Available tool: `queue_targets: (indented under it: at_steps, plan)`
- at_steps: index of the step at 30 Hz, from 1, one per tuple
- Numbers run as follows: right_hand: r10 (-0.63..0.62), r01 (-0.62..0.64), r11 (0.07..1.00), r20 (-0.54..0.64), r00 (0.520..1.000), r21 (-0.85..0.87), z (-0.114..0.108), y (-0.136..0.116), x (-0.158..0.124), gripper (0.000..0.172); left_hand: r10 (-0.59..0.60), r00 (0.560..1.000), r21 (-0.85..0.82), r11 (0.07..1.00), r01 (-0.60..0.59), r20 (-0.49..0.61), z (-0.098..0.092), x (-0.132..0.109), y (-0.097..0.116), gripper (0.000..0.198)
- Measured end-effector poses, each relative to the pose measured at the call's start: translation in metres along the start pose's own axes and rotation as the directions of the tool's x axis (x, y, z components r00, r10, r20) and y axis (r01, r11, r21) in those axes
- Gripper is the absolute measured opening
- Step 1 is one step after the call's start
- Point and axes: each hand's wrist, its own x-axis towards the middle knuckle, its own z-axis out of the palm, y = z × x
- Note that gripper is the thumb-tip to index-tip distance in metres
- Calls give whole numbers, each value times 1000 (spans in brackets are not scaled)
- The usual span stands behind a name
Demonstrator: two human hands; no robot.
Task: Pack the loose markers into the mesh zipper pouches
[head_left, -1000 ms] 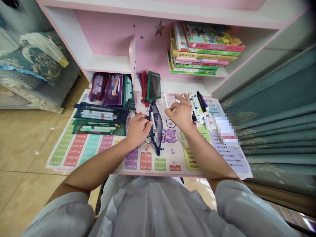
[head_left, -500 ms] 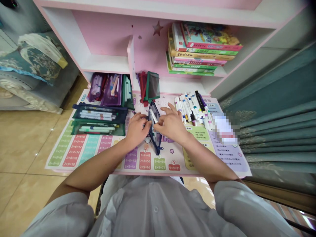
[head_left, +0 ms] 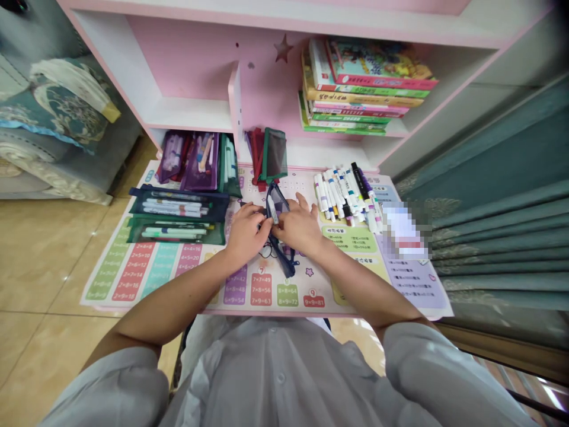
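Note:
A dark blue mesh zip pencil pouch (head_left: 285,263) stands mouth up at the middle of the desk. My left hand (head_left: 247,235) pinches its left edge between thumb and fingers. A white marker (head_left: 272,210) lies lengthwise in the mouth of the pouch. The thumb and index finger of my right hand (head_left: 302,228) are closed at the marker's near end, inside the opening; its other fingers are spread. To the right lies a loose pile of white markers (head_left: 340,193), with one black marker (head_left: 360,181) on it.
On the left lie a filled blue pouch (head_left: 178,204), a filled green pouch (head_left: 178,230) and filled purple pouches (head_left: 201,163). Flat red pouches (head_left: 256,157) and a green one (head_left: 275,155) lie behind. Books (head_left: 364,89) are stacked on the shelf. A blurred-out object (head_left: 405,231) lies at right.
My right hand has moved slightly left and down, deeper into the pouch mouth. The white marker sits further left inside, and the pouch's near end has shifted right. My left hand stays put.

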Motion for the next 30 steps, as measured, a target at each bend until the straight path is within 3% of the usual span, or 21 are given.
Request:
queue_targets:
  at_steps: [7,10,13,16,18,21,24,30]
  plan:
    - [-13,13,1000,4,1000,19,-1,1,0,22,5,1000,-8,1000,-5,-7,0,1,0,28]
    - [8,11,989,-121,993,150,-5,13,7,20,11,1000,-13,1000,-11,-3,-1,1,1,29]
    - [109,-41,976,-320,941,213,-13,38,19,21,8,1000,-16,1000,-8,4,-3,0,2,30]
    - [277,-237,960,-405,871,146,-16,73,36,22,1,1000,-16,1000,-1,7,-3,0,2,31]
    - [372,-382,923,-374,850,48,-12,94,46,26,3,1000,-15,1000,-3,9,-2,0,1,30]
    - [469,-498,865,-256,846,-62,-3,114,58,39,7,1000,-9,1000,-7,11,-1,-1,0,30]
    - [500,-522,845,-173,849,-117,6,120,63,44,-1,1000,-10,1000,1,8,-1,-1,0,29]
    - [471,-491,864,-167,866,-113,9,118,64,43,6,1000,-14,1000,-6,10,-1,0,0,30]
